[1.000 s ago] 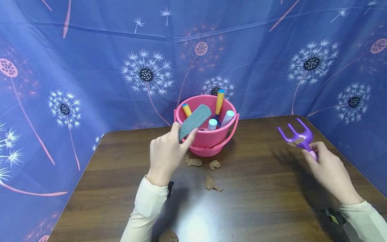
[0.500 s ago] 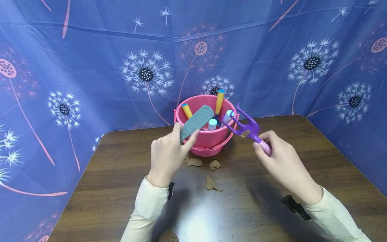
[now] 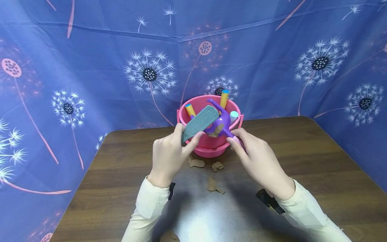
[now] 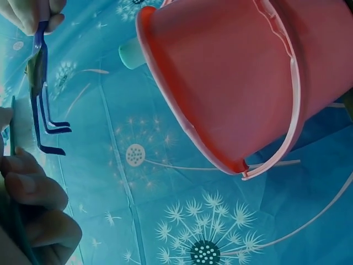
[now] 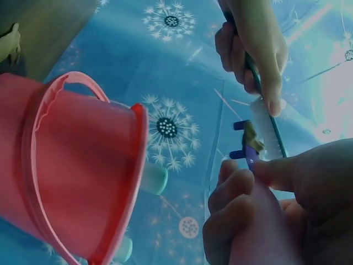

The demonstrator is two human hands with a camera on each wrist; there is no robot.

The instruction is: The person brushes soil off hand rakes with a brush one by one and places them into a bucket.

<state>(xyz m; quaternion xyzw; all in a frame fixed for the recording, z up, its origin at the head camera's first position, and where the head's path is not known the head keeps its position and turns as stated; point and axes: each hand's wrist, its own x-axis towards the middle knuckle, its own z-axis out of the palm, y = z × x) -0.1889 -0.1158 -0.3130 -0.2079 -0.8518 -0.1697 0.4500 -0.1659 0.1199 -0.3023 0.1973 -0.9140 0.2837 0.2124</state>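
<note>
My left hand (image 3: 167,153) holds a teal scrub brush (image 3: 201,121) by its back, thumb and fingers on its edges. Pale bristles (image 5: 267,130) show on its far side in the right wrist view. In my right hand (image 3: 260,161) is a purple toy hand fork (image 3: 223,121), gripped by its pink handle. A brown, clay-like lump (image 3: 218,130) sticks to the fork's head. Brush and fork are side by side above the front of the pink bucket (image 3: 208,143). Whether the bristles touch the fork I cannot tell. The brush hides part of the tines in the head view.
Yellow handles with blue ends (image 3: 224,99) and a pale blue handle (image 3: 233,116) stick up from the bucket. Several brown scraps (image 3: 217,166) lie on the wooden table (image 3: 121,188) before it. A blue dandelion-print cloth (image 3: 105,50) hangs behind.
My right hand has swung the fork leftward from the table's right side to beside the brush. My left hand with the brush has hardly moved.
</note>
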